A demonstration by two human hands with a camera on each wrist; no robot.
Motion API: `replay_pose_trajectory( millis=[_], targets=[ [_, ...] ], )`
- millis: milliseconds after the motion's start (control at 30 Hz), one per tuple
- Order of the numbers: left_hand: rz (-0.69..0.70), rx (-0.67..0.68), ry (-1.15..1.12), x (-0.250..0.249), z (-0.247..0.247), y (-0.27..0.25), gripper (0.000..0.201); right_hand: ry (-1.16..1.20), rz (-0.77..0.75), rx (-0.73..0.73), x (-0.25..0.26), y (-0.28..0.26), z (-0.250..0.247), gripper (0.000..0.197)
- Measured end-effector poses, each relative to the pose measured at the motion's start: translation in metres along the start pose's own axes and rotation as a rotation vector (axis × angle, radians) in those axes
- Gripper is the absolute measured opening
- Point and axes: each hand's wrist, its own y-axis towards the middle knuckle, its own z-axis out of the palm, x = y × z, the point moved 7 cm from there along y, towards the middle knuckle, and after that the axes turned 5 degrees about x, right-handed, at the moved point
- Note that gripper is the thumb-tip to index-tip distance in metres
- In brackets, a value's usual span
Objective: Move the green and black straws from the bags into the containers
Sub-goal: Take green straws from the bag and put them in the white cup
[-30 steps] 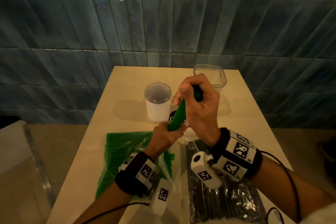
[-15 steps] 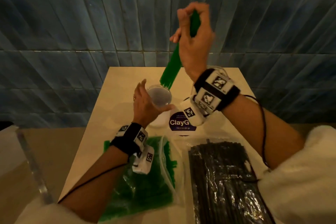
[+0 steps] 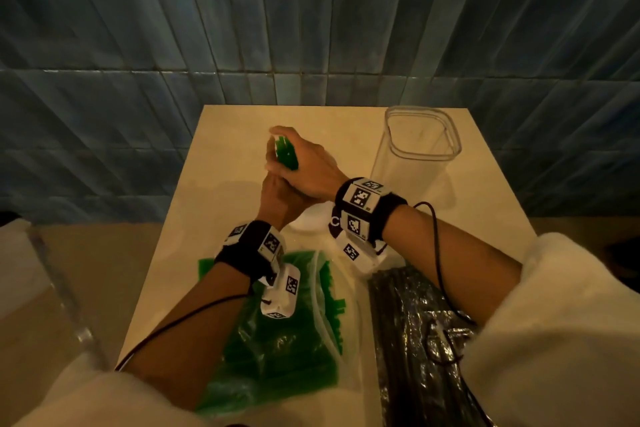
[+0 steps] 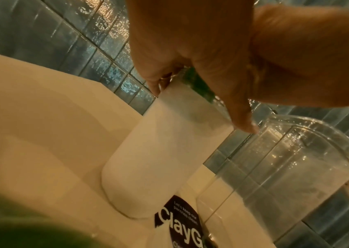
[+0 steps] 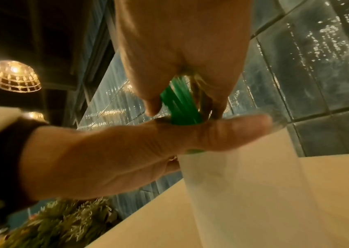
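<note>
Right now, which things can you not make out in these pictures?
- Cup rim: hidden in head view by both hands; how deep the green straws sit is unclear.
- Left hand: fingers covered by the right hand in head view.
- Sticker: text cut off by the left wrist view's edge.
- Black straws: count hidden by glare on their bag.

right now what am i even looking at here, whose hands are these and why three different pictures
No machine here: a person's two bare hands, with tagged camera bands on the wrists. One picture comes from a head camera looking down at the table; the other two look along each wrist. The right hand grips a bunch of green straws and lowers it into a white cup. The left hand holds that cup at its top. Beside it stands a clear container. Near the person lie a bag of green straws and a bag of black straws.
</note>
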Motion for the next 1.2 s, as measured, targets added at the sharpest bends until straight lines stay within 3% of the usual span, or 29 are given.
replay_pose_trajectory(
  millis=[100,167,200,267,333,367,433,500,567,633,767,867,967,1033,1200],
  targets=[
    [-0.021,-0.002,-0.228,0.011,-0.002,-0.009,0.107,-0.06,-0.08,-0.026,0.01,-0.012,-0.004,0.089],
    [-0.112,0.012,-0.296,0.029,-0.003,-0.023,0.124,-0.015,-0.112,-0.137,0.013,-0.03,-0.022,0.093],
    [-0.214,0.012,-0.343,0.041,0.0,-0.038,0.126,0.031,-0.11,-0.214,0.009,-0.043,-0.032,0.088],
    [-0.397,0.085,-0.348,0.057,0.017,-0.077,0.11,0.115,-0.089,-0.409,-0.004,-0.077,-0.049,0.067],
    [-0.493,0.325,-0.199,0.062,0.048,-0.125,0.102,0.144,-0.04,-0.521,-0.024,-0.109,-0.049,0.038],
    [-0.498,0.456,-0.109,0.063,0.065,-0.147,0.109,0.133,0.015,-0.473,-0.035,-0.118,-0.039,0.024],
    [-0.484,0.581,0.073,0.069,0.09,-0.169,0.11,0.008,0.162,-0.14,-0.055,-0.129,0.001,0.01],
    [-0.476,0.558,0.161,0.072,0.099,-0.174,0.09,-0.162,0.243,0.287,-0.072,-0.144,0.052,0.014],
    [-0.424,0.522,0.187,0.068,0.098,-0.172,0.055,-0.234,0.185,0.528,-0.073,-0.159,0.088,0.016],
    [-0.361,0.495,0.15,0.064,0.096,-0.17,0.035,-0.24,0.101,0.572,-0.067,-0.165,0.106,0.015],
    [-0.315,0.402,-0.014,0.061,0.079,-0.175,0.019,-0.403,0.063,0.59,-0.067,-0.166,0.125,0.029],
    [-0.325,0.329,-0.09,0.06,0.066,-0.178,0.023,-0.424,0.095,0.583,-0.071,-0.164,0.133,0.037],
    [-0.311,0.283,-0.066,0.055,0.056,-0.18,0.025,-0.454,0.136,0.621,-0.07,-0.166,0.137,0.023],
    [-0.274,0.267,0.006,0.051,0.053,-0.182,0.028,-0.502,0.142,0.623,-0.071,-0.167,0.137,0.018],
    [-0.294,0.299,0.094,0.056,0.055,-0.187,0.029,-0.675,0.154,0.622,-0.075,-0.171,0.131,0.026]
  ],
)
